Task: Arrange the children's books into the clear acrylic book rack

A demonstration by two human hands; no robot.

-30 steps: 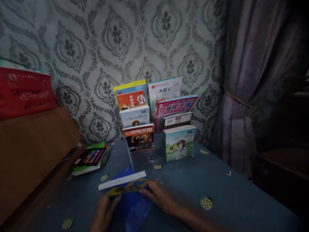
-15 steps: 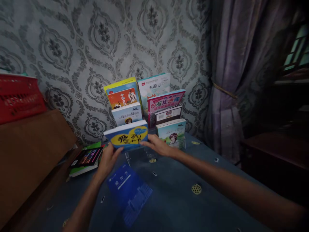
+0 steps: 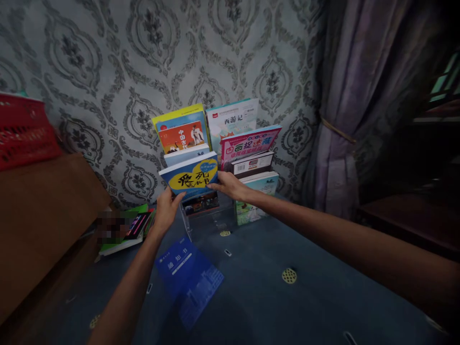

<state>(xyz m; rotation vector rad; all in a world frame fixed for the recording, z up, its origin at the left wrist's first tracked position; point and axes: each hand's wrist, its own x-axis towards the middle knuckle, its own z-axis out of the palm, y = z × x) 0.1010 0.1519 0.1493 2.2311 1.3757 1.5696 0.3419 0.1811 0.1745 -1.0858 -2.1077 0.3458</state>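
A blue book [image 3: 192,178] with a yellow heart shape on its cover is held between both my hands. My left hand [image 3: 167,207] grips its lower left corner, and my right hand [image 3: 232,186] grips its right edge. The book is in front of the left column of a clear tiered stand [image 3: 212,219]. Behind it stand a pale blue book [image 3: 185,154], an orange book [image 3: 184,137] and a yellow-edged book [image 3: 179,113]. In the right column are a white-covered book [image 3: 233,117], a pink book [image 3: 249,146], a dark book [image 3: 253,164] and a light green book [image 3: 256,213], partly behind my right hand.
A blue booklet [image 3: 190,282] lies flat on the dark blue tablecloth [image 3: 258,287]. To the left are a small pile of books [image 3: 138,225], a cardboard box [image 3: 46,215] and a red basket [image 3: 27,129]. A tied curtain [image 3: 345,120] hangs at the right.
Both hands have raised the blue book and brought it closer to the stand. It now covers most of the pale blue book, and a dark cover shows beneath it.
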